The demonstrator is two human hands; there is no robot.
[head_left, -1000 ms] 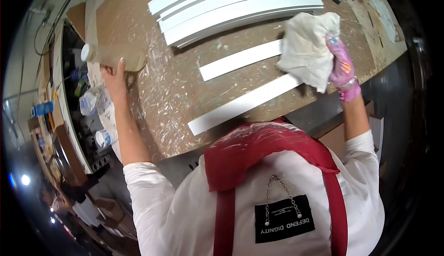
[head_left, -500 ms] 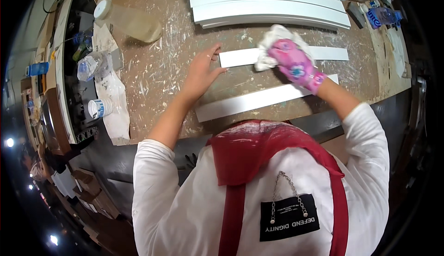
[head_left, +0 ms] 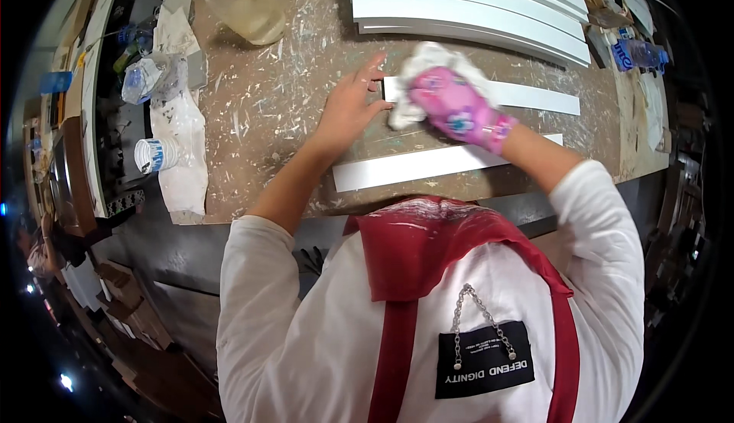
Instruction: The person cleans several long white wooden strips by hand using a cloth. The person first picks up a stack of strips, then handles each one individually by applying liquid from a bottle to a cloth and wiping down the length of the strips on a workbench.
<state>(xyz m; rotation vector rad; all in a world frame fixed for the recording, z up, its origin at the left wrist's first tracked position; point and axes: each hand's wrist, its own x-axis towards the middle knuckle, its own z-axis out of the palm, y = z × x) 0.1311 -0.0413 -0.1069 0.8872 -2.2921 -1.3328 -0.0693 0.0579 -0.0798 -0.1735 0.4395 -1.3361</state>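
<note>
The white strip (head_left: pixel 527 96) I am working on lies flat on the desk (head_left: pixel 267 117), running left to right. My right hand (head_left: pixel 457 108), in a pink glove, is clenched around a white rag (head_left: pixel 428 64) and presses it down on the strip's left part. My left hand (head_left: pixel 350 108) is bare and released, lying flat with fingers spread at the strip's left end, fingertips touching it. A second white strip (head_left: pixel 413 167) lies nearer to me, just beside my right forearm, apart from the first. Farther back sits a stack of longer white boards (head_left: pixel 466 3). The desk is brown and speckled with pale paint. At its left edge lie a crumpled white cloth (head_left: pixel 180 129), a small white cup (head_left: pixel 153 155) and a clear plastic bottle (head_left: pixel 149 79).
</note>
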